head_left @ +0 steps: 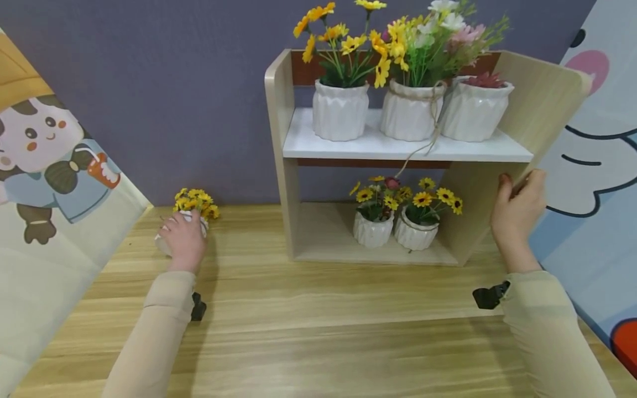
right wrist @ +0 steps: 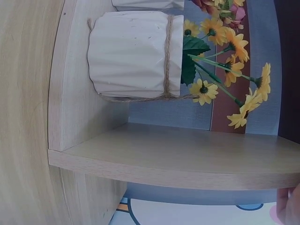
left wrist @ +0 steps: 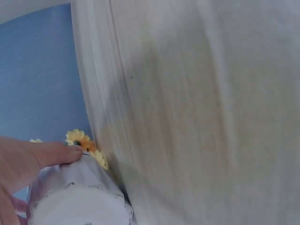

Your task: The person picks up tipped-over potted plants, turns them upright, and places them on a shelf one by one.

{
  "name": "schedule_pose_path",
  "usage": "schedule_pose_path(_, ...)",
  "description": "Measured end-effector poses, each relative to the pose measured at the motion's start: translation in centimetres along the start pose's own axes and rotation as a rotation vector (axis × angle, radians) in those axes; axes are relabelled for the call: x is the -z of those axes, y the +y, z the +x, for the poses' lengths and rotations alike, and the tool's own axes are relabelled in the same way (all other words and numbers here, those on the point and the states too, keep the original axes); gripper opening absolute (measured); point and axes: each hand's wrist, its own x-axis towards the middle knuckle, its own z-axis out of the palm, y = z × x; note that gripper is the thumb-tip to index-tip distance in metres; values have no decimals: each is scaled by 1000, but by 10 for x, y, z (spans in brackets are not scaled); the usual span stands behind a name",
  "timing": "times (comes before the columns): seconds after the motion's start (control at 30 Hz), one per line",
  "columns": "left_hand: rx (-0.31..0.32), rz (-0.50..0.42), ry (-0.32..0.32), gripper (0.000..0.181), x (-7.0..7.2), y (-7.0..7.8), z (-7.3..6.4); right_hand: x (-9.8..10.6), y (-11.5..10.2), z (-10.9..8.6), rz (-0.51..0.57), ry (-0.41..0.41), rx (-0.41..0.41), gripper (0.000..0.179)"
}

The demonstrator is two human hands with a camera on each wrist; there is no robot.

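Note:
At the left of the head view, my left hand [head_left: 184,237] grips a white flower pot [head_left: 163,245] from above. Yellow flowers [head_left: 196,199] in it point away toward the wall. In the left wrist view the pot's pale underside [left wrist: 79,206] faces the camera, and my thumb lies along its side. My right hand [head_left: 517,213] holds the front edge of the right side panel of a two-tier wooden shelf [head_left: 408,153], thumb on the inner face. Only a few of its fingertips [right wrist: 282,206] show at the corner of the right wrist view.
Three white pots stand on the upper tier: one with yellow flowers [head_left: 340,110], one with mixed flowers [head_left: 410,110], one with a red succulent [head_left: 475,110]. Two potted flowers [head_left: 373,231] [head_left: 415,235] stand on the lower tier. A purple-grey wall [head_left: 174,99] rises behind the wooden table [head_left: 298,331].

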Motion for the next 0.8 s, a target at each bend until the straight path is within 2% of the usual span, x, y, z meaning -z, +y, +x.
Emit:
schedule_pose_path(0.17,26,-73,9,66,0,-7,-2,0,-1,0,5,-10,3,38)
schedule_pose_path(0.4,42,-138,68,73,2,-16,-12,0,-2,0,8,-28,0,42)
schedule_pose_path(0.63,130,-299,121,76,4,-26,-25,0,-2,-1,3,-37,4,45)
schedule_pose_path(0.8,164,-339,162,73,4,-32,-30,1,-1,-1,3,-44,-12,46)
